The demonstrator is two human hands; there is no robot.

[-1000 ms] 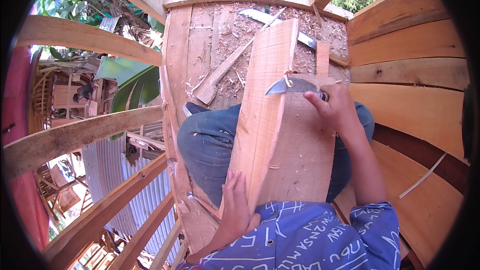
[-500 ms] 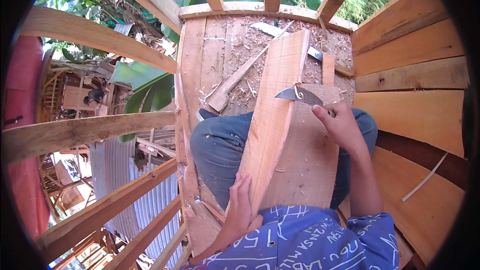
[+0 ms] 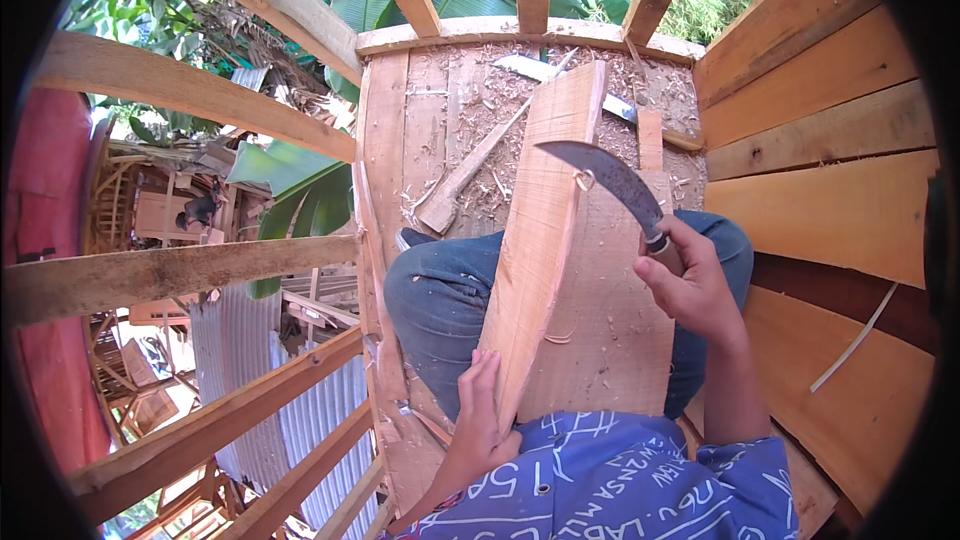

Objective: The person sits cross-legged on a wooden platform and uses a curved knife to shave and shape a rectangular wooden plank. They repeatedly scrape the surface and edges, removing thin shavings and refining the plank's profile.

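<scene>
In my right hand is a curved knife with a dark, sickle-like blade and a wooden handle. Its tip points left, over the edge of a long plank that slants up and away from my lap. My left hand grips the near end of this plank, fingers over its face and thumb at the other edge. A small curled shaving hangs at the plank's right edge, close below the blade. Under the plank, a wide board lies across my legs, with another thin shaving on it.
Wood shavings litter the plank floor. On it lie a long blade and a tapered wooden stick. Slatted rails stand on the left, a board wall on the right. Beyond the rails, corrugated metal sheets lie lower down.
My right hand has turned the knife, so more of its blade and its handle show. The blade has lifted off the plank's edge. My left hand keeps its place on the plank.
</scene>
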